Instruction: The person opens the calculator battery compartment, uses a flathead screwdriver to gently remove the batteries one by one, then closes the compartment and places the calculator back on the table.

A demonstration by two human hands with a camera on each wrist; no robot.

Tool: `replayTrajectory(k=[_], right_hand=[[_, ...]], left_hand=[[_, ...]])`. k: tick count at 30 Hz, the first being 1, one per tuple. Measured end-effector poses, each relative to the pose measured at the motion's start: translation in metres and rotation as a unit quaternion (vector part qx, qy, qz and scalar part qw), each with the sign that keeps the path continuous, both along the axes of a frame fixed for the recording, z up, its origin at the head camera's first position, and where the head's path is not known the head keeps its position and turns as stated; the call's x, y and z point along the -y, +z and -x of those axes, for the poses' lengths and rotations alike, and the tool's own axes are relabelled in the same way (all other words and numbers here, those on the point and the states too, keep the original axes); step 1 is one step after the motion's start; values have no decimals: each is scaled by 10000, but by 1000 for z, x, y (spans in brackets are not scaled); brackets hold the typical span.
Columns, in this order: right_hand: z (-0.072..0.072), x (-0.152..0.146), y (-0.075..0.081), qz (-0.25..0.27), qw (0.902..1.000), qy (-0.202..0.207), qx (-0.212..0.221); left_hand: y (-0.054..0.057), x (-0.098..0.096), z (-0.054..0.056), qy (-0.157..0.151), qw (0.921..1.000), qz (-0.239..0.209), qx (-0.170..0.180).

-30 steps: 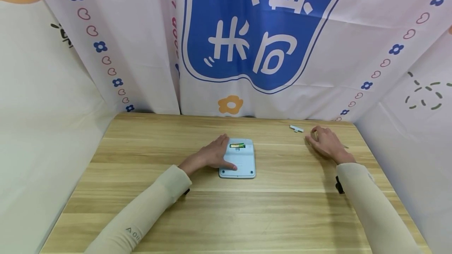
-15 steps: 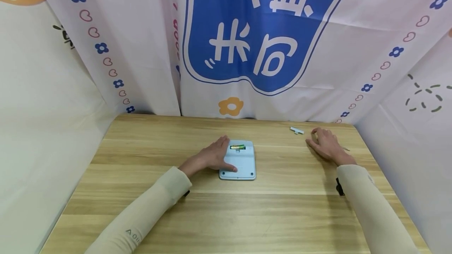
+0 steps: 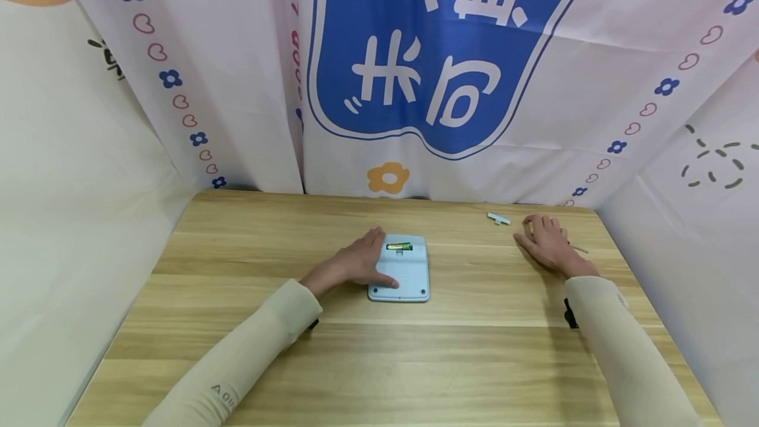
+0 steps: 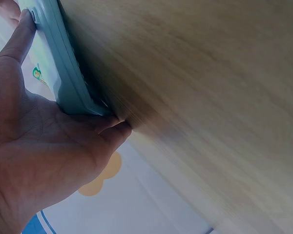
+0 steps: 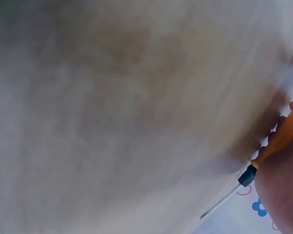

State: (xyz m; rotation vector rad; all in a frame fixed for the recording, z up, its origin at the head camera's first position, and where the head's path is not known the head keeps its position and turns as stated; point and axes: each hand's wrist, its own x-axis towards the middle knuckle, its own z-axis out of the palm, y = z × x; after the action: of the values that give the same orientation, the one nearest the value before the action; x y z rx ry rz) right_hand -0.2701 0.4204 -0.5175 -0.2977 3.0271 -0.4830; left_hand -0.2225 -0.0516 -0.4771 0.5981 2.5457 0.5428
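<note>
A light blue calculator (image 3: 409, 273) lies face down on the table, with its battery slot uncovered. Inside that slot is a green and gold battery (image 3: 399, 246). My left hand (image 3: 358, 261) grips the calculator from its left side, thumb across the back and fingers along the edge near its far corner. In the left wrist view the fingertips reach the tabletop beside the casing. Low over the table at the right, my right hand (image 3: 548, 242) holds a screwdriver (image 5: 282, 135) with an orange handle and black collar; its thin shaft points away from the palm.
A small light blue battery cover (image 3: 499, 219) lies just left of the right hand, near the table's back edge. The wooden table (image 3: 450, 368) meets a printed cloth (image 3: 350, 170) behind, and pale cloth hangs at both sides.
Slightly more of the screwdriver shows beside the right hand, which has shifted very little. The left hand, calculator and battery cover keep their places.
</note>
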Motion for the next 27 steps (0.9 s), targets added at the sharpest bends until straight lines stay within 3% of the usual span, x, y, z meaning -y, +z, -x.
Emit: replayTrajectory(k=[17, 27], right_hand=[[-4, -1, -1, 113, 9998, -47, -152], [-3, -7, 1, 97, 9999, 12, 21]], left_hand=[[0, 0, 1, -51, 10000, -8, -5], [3, 0, -1, -48, 10000, -60, -41]])
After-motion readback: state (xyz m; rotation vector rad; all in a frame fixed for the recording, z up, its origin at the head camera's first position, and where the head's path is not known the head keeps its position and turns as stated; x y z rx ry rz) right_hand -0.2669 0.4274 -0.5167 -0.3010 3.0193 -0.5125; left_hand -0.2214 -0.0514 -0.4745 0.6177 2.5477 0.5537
